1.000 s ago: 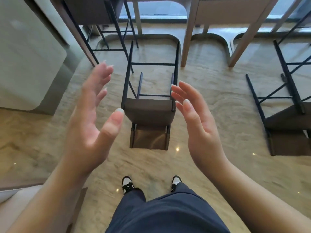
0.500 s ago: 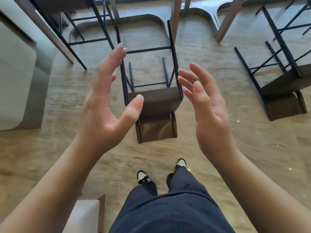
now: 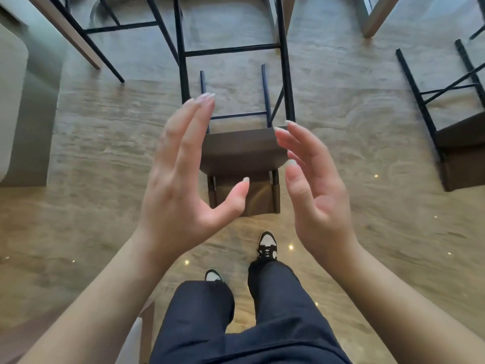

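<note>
A glossy marbled floor [image 3: 99, 158] is filling the view. A second stool [image 3: 456, 151] is standing at three o'clock, and a third stool's black legs [image 3: 105, 30] are showing at eleven. The bar stool [image 3: 241, 153] being attended to is standing upright at the centre, just ahead of the person's shoes [image 3: 267, 245] at six o'clock. Its brown backrest is facing them.

The left hand [image 3: 181, 179] is hovering at the backrest's nine o'clock end and the right hand [image 3: 315, 195] at its three o'clock end. Both are spread and holding nothing, palms facing each other, seemingly not yet touching it.

The stool is looking rigid, fairly heavy and tall enough to tip. Clasping both ends of the curved backrest seems best. Its smooth covering may be slippery, so a firm squeeze is looking wise.
</note>
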The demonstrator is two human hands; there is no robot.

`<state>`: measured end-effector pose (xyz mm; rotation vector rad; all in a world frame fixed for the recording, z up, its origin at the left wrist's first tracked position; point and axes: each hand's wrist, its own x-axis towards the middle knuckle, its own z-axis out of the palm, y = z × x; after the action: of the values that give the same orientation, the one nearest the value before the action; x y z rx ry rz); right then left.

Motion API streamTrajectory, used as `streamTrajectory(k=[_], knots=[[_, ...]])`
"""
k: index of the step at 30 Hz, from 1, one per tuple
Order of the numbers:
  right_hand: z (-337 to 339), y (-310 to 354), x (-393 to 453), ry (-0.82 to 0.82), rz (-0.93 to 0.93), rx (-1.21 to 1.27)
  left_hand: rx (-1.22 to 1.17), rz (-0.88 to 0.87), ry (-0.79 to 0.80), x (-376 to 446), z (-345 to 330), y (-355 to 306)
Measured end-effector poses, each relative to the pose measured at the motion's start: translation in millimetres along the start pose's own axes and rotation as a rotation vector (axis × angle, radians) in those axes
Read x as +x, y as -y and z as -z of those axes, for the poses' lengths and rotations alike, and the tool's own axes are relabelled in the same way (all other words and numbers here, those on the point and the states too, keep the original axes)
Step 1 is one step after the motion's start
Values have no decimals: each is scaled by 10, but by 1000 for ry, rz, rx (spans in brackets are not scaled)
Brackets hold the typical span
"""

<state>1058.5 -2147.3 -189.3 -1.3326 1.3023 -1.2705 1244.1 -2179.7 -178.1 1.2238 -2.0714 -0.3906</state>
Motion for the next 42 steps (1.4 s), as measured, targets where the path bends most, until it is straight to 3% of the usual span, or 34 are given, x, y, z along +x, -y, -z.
streamTrajectory(k=[10, 17, 27, 35, 42], knots=[[-174, -2307, 94, 76, 20, -401, 190, 2, 65, -670, -1705, 1432], [-380, -4131, 36, 295, -3, -607, 285, 91, 201, -1569, -2973, 2580], [-688, -6773, -16, 578, 39, -955, 477, 57, 597, -2582, -4945, 4176], [-790, -8060, -586, 856, 69, -1267, 596, 184, 942, -3291, -5855, 4721], [-870, -8416, -728, 815, 65, -1425, 679, 289, 1033, -3544, -6093, 4819]])
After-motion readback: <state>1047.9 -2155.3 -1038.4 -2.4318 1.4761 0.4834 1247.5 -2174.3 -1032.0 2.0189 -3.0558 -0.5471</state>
